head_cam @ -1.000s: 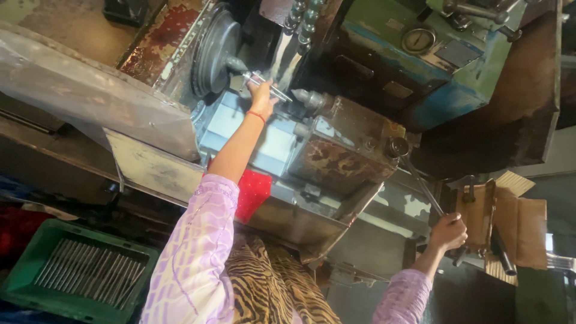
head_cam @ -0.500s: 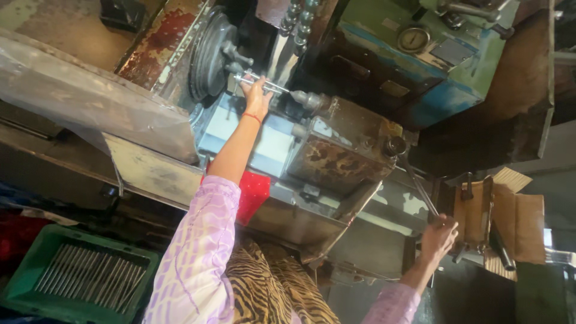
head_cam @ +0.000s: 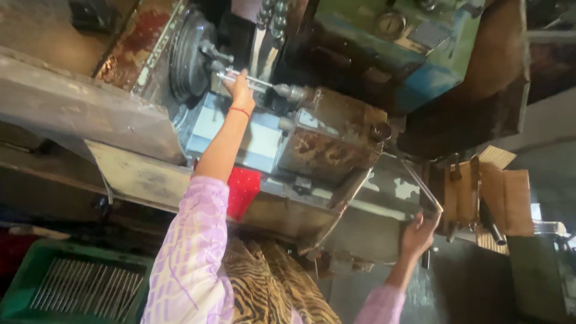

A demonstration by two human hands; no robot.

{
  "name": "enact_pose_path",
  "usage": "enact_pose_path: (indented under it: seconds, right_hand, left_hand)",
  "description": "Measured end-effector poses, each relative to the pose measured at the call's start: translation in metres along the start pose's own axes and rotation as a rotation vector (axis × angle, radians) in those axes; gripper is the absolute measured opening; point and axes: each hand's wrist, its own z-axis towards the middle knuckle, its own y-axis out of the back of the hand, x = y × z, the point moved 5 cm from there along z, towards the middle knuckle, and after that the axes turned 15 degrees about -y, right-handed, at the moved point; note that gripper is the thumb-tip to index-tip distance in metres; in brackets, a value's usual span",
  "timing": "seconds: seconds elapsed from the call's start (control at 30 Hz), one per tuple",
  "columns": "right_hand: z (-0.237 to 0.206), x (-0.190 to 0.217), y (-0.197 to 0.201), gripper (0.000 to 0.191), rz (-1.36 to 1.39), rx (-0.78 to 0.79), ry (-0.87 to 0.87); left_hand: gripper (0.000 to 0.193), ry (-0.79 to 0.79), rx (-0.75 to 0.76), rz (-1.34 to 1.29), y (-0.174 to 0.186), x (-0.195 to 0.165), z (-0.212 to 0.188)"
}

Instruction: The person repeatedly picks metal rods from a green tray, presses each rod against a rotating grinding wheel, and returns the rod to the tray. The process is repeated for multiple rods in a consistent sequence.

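While both arms reach out, the lathe sits dead centre.

Nearest, below-left of the lathe, a green crate holds metal rods. Right hand, below-right of the lathe, curls onto a slim lever. Left hand pinches a steel rod beside the lathe's chuck.

Lilac sleeve, green crate

Worn on the head, tilted and looking down and forward over both outstretched arms onto a lathe. Close enough to fill the view with the machine bed, with a green crate at bottom left. Single view only.
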Motion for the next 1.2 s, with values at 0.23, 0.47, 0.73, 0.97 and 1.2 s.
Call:
enact_pose_path:
  seconds: [0.23,0.47,0.73,0.97,1.2]
  right_hand:
    - [-0.207,-0.117,-0.046,0.032,0.921,0.1,-1.181]
    - [-0.294,-0.124,-0.04,0.029,0.939,0.326,-1.359]
    - [-0.249,-0.025,-0.034,0.026,0.933,0.102,-0.617]
    - [-0.27,0.195,-0.098,0.054,-0.242,0.245,0.475]
    - [-0.319,0.232,-0.082,0.038,0.083,0.629,0.235]
  left_hand:
    - [0.029,-0.272,0.437,-0.235,-0.027,-0.081,-0.061]
    - [0.037,-0.225,0.856,0.305,0.081,-0.166,-0.165]
    - [0.045,-0.262,0.715,0.61,0.264,-0.202,-0.164]
    - [0.034,-0.158,0.245,0.243,0.423,-0.224,-0.153]
    - [0.031,-0.206,0.059,-0.279,0.478,-0.29,-0.174]
